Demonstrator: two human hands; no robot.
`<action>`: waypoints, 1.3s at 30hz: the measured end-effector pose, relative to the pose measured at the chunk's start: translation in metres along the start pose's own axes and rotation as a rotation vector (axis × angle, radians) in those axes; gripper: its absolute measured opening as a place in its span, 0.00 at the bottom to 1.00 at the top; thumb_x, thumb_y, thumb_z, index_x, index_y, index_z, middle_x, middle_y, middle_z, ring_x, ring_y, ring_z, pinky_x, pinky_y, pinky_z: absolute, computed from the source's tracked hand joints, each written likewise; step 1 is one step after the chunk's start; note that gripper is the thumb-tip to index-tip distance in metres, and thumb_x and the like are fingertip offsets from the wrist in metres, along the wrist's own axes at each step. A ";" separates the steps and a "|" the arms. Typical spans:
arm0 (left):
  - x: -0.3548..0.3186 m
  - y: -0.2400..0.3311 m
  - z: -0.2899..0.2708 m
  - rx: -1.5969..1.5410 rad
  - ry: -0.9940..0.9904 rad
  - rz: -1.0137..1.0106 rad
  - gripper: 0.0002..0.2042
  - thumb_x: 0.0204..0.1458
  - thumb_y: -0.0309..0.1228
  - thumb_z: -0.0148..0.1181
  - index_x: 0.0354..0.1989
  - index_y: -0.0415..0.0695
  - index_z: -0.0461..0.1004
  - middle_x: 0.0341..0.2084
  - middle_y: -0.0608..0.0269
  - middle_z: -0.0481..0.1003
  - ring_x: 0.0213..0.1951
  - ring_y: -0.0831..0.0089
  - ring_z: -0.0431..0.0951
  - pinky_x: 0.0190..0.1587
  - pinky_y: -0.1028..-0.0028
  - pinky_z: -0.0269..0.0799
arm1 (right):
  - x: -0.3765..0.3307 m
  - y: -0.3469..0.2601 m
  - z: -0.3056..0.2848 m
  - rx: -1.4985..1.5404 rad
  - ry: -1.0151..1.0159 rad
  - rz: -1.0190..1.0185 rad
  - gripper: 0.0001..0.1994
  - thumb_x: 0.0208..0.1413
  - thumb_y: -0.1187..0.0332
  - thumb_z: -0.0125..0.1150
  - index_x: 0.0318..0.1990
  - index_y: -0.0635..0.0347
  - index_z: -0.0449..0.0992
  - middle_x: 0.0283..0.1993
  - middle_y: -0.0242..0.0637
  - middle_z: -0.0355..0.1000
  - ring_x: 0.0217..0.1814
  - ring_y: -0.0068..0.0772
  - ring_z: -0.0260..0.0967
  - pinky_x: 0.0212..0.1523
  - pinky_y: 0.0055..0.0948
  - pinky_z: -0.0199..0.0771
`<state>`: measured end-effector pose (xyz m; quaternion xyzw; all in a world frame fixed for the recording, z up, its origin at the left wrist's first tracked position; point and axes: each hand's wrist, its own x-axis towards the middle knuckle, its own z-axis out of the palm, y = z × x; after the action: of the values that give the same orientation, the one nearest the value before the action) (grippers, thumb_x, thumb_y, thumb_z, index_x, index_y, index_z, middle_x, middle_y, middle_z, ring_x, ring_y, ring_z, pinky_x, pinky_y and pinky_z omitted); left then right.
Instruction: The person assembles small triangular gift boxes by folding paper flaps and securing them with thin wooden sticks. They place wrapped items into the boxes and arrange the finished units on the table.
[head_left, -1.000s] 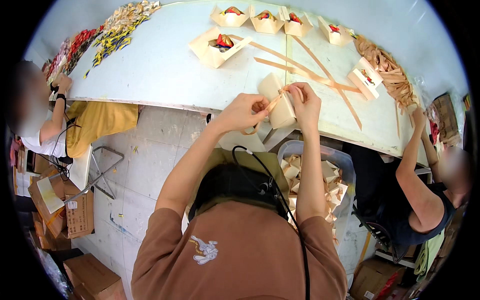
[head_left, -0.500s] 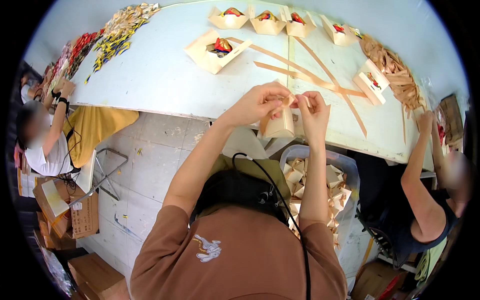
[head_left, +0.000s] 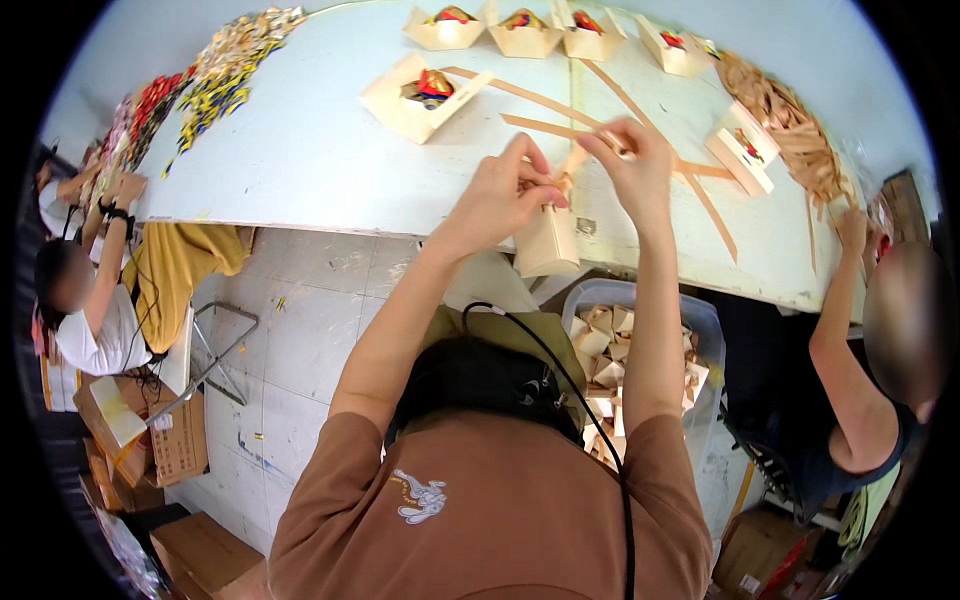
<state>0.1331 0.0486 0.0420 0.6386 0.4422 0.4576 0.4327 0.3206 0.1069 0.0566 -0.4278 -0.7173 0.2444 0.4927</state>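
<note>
Head cam: I see the left hand (head_left: 505,192) and right hand (head_left: 637,165) both pinching the tan ribbon (head_left: 571,166) at the top of the pale box (head_left: 547,245). Box is at the desk's (head_left: 310,165) front edge, lower end past it in view. Wide gap leftward to the yellow-blue pile (head_left: 208,105). Tighter right: loose strips (head_left: 711,216) beside the hand, bin (head_left: 706,425) beyond the edge.
</note>
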 end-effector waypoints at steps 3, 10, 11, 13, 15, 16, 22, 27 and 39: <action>0.001 -0.002 0.004 0.019 0.081 0.025 0.15 0.54 0.20 0.60 0.33 0.42 0.56 0.27 0.55 0.80 0.34 0.74 0.82 0.38 0.76 0.74 | 0.005 -0.041 0.007 0.071 -0.101 0.039 0.09 0.52 0.70 0.70 0.32 0.67 0.78 0.27 0.34 0.76 0.29 0.18 0.70 0.34 0.22 0.71; -0.009 -0.030 0.020 -0.320 0.233 0.028 0.15 0.52 0.22 0.63 0.30 0.43 0.57 0.23 0.56 0.79 0.27 0.83 0.75 0.30 0.80 0.69 | -0.079 -0.028 0.017 0.680 0.004 0.322 0.07 0.56 0.72 0.65 0.37 0.69 0.77 0.28 0.37 0.77 0.30 0.25 0.75 0.34 0.24 0.75; -0.009 -0.031 0.024 -0.388 0.244 0.035 0.15 0.52 0.22 0.63 0.30 0.42 0.57 0.23 0.57 0.79 0.27 0.84 0.73 0.29 0.80 0.69 | -0.078 -0.028 0.016 0.824 0.018 0.423 0.07 0.57 0.72 0.64 0.38 0.69 0.77 0.28 0.38 0.77 0.29 0.26 0.75 0.33 0.24 0.75; -0.012 -0.026 0.025 -0.219 0.245 0.045 0.15 0.52 0.22 0.63 0.29 0.42 0.58 0.22 0.59 0.78 0.26 0.83 0.73 0.29 0.79 0.68 | -0.070 -0.022 0.008 0.726 -0.097 0.401 0.07 0.57 0.73 0.64 0.39 0.69 0.78 0.27 0.37 0.77 0.27 0.23 0.73 0.31 0.22 0.73; -0.012 -0.020 0.022 -0.114 0.209 0.028 0.14 0.52 0.22 0.63 0.29 0.42 0.59 0.21 0.61 0.76 0.26 0.82 0.73 0.29 0.78 0.68 | -0.058 -0.017 0.003 0.593 -0.244 0.396 0.07 0.58 0.73 0.64 0.40 0.69 0.78 0.27 0.36 0.77 0.26 0.21 0.72 0.30 0.20 0.72; -0.012 -0.018 0.019 -0.095 0.175 0.008 0.14 0.52 0.22 0.63 0.29 0.42 0.59 0.20 0.62 0.76 0.26 0.82 0.73 0.29 0.77 0.67 | -0.057 -0.012 0.004 0.592 -0.199 0.366 0.07 0.57 0.73 0.65 0.38 0.68 0.80 0.27 0.35 0.76 0.26 0.19 0.72 0.30 0.18 0.71; -0.011 -0.014 0.014 -0.132 0.147 0.000 0.14 0.50 0.21 0.66 0.28 0.41 0.61 0.21 0.61 0.77 0.27 0.80 0.76 0.31 0.77 0.70 | -0.063 -0.015 0.021 0.267 0.076 0.176 0.06 0.52 0.73 0.69 0.34 0.67 0.80 0.29 0.33 0.78 0.27 0.18 0.72 0.29 0.20 0.72; -0.010 -0.011 0.017 -0.184 0.200 -0.023 0.14 0.47 0.20 0.68 0.27 0.41 0.63 0.24 0.60 0.80 0.30 0.79 0.80 0.34 0.79 0.74 | -0.070 -0.027 0.020 -0.121 0.194 -0.058 0.06 0.48 0.72 0.72 0.31 0.62 0.79 0.31 0.35 0.78 0.35 0.29 0.75 0.43 0.30 0.70; -0.015 -0.009 0.014 -0.380 0.073 -0.066 0.17 0.46 0.19 0.69 0.26 0.45 0.61 0.25 0.62 0.79 0.31 0.79 0.80 0.34 0.81 0.74 | -0.090 -0.016 0.016 0.397 0.108 0.270 0.06 0.52 0.72 0.69 0.32 0.62 0.76 0.33 0.33 0.77 0.38 0.23 0.73 0.41 0.23 0.71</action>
<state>0.1424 0.0344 0.0277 0.5135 0.3842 0.5412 0.5439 0.3138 0.0233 0.0181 -0.4271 -0.5641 0.4209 0.5677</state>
